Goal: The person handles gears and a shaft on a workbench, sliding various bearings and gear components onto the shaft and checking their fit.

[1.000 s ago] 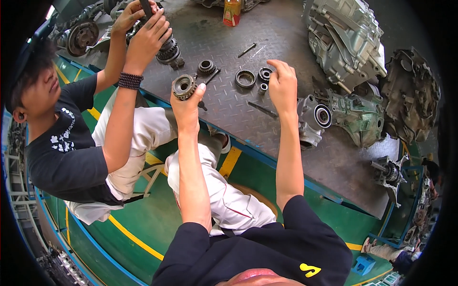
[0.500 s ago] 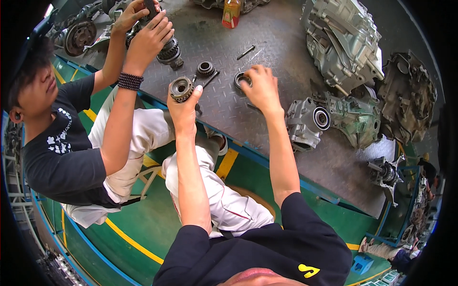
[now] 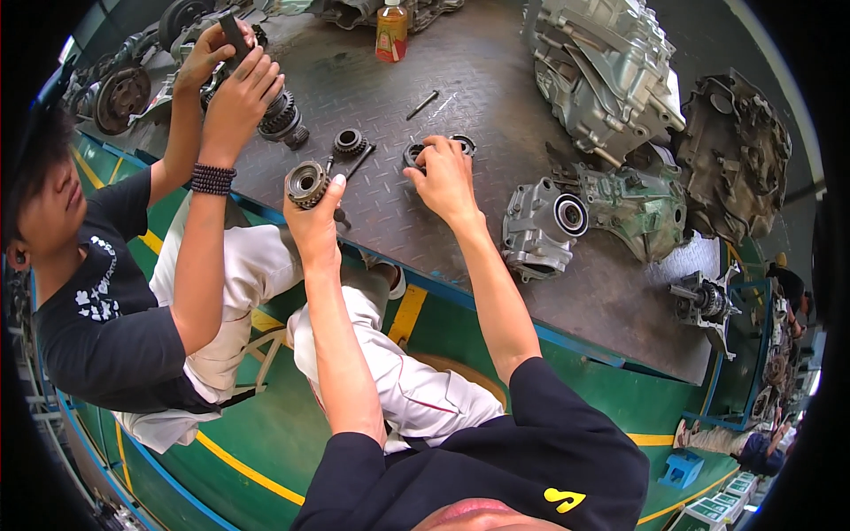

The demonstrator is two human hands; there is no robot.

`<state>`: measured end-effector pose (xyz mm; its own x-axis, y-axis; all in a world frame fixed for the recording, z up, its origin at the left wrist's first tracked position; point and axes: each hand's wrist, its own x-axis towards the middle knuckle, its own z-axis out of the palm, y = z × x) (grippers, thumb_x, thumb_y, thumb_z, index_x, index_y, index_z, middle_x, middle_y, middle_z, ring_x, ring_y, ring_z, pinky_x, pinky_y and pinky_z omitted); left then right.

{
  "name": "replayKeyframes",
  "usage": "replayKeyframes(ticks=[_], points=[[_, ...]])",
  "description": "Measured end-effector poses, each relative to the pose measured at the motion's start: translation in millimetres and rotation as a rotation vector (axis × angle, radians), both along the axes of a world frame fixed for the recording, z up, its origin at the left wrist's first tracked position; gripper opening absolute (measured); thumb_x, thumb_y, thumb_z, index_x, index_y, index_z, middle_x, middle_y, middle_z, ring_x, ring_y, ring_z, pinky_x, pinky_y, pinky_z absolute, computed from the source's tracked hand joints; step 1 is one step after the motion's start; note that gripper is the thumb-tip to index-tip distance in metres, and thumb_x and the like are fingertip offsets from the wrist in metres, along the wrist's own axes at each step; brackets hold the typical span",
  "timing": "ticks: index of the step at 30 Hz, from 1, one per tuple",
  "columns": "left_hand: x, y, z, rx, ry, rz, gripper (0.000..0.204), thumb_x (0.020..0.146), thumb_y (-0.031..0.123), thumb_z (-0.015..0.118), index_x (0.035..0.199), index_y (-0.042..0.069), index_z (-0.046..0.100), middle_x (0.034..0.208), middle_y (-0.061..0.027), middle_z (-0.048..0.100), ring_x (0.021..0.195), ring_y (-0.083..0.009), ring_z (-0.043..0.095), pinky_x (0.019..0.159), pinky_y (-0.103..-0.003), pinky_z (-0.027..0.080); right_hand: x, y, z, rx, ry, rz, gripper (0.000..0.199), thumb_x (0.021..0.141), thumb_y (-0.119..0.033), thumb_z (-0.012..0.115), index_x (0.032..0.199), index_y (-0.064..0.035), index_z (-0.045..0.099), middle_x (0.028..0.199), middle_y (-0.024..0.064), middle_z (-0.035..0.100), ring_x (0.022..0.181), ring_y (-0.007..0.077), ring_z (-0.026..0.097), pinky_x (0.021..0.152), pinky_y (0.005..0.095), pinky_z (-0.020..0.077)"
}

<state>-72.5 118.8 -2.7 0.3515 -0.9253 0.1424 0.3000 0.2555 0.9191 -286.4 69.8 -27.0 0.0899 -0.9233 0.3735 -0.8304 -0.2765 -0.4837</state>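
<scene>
Upright in my left hand (image 3: 312, 230) is a gear with a toothed rim and a hollow hub (image 3: 307, 183), fingers and thumb wrapped round it. My right hand (image 3: 447, 181) is over the bench with its fingers bent down onto metal rings. A dark ring (image 3: 412, 157) lies by its thumb and index finger; a second toothed ring (image 3: 464, 142) shows past the fingertips, partly hidden by them. Between my hands a small gear (image 3: 351, 142) lies on the bench, beside a dark bolt (image 3: 361, 161).
The steel-plate bench (image 3: 496, 106) carries a pin (image 3: 423, 104), a drink bottle (image 3: 391, 34), a large gearbox casing (image 3: 602, 71) and a smaller housing (image 3: 542, 232) at right. On my left, a co-worker's hands (image 3: 237, 97) hold a dark part near a gear shaft (image 3: 282, 119).
The whole view has shifted, moving the bench things left. My right hand's fingers have bent further, and a second ring now shows beyond them. My left hand still holds the gear.
</scene>
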Motion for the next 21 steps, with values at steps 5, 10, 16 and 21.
replayKeyframes(ticks=[5,10,16,21], points=[[-1,2,0,-0.002,-0.01,-0.004,0.033,0.084,0.002,0.085,0.107,0.009,0.062,0.09,0.0033,0.063,0.073,-0.0065,0.056,0.067,-0.023,0.047,-1,4,2,0.09,0.126,0.061,0.031,0.083,-0.028,0.086,0.1,-0.004,0.076,0.139,0.0132,0.063,0.135,0.0333,0.052,0.11,0.0526,0.0405],[-2,3,0,-0.004,-0.008,-0.007,0.033,0.084,0.002,0.085,0.107,0.009,0.062,0.093,0.0034,0.063,0.073,-0.0062,0.056,0.067,-0.023,0.047,-25,-15,13,-0.041,0.134,-0.274,0.041,0.086,-0.034,0.081,0.115,-0.0065,0.075,0.135,0.0141,0.062,0.131,0.0363,0.053,0.108,0.0557,0.0433],[-3,3,1,0.019,-0.012,-0.023,0.034,0.084,0.002,0.085,0.11,0.008,0.063,0.099,0.0039,0.063,0.086,-0.007,0.058,0.078,-0.023,0.049,-40,-48,15,0.396,-0.038,-0.443,0.052,0.083,-0.033,0.081,0.125,-0.0037,0.071,0.136,0.0216,0.065,0.131,0.0462,0.058,0.104,0.0576,0.052],[-9,5,4,-0.03,-0.092,0.003,0.034,0.083,0.005,0.087,0.109,0.008,0.064,0.091,0.0022,0.065,0.073,-0.0082,0.057,0.069,-0.024,0.047,-31,-46,7,0.259,0.021,-0.479,0.056,0.081,-0.035,0.081,0.123,-0.0002,0.072,0.119,0.0256,0.072,0.118,0.0481,0.065,0.102,0.0537,0.0541]])
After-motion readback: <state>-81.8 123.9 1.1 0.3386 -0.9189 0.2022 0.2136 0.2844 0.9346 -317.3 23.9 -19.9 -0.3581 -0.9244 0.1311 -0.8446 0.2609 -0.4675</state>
